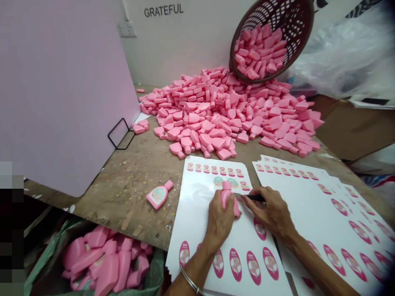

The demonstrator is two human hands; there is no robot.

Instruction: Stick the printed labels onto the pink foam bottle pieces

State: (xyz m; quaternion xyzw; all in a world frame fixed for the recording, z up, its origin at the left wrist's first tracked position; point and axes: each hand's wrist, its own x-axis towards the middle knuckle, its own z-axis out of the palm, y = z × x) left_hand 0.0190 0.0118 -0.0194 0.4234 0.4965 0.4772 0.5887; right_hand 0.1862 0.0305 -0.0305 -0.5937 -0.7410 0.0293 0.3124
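Observation:
My left hand (221,216) is closed around a small pink bottle (226,187), its cap end pointing away from me, over a sheet of stickers (197,213). My right hand (271,207) grips a slim black-handled tool (255,197) with a thin pale tip that reaches the bottle's right side. Whether the tip is a blade or tweezers I cannot tell. The sheet carries rows of small pink labels and larger oval ones. Left of the sheet lies a pink bottle with a label (158,196) on its front. My fingers hide much of the held bottle's face.
A large heap of pink bottles (212,111) covers the back of the table, below a tilted brown basket (304,28). More sticker sheets (290,197) lie at right. A green sack (156,267) of bottles stands below the front-left edge; a pale panel (68,90) rises at left.

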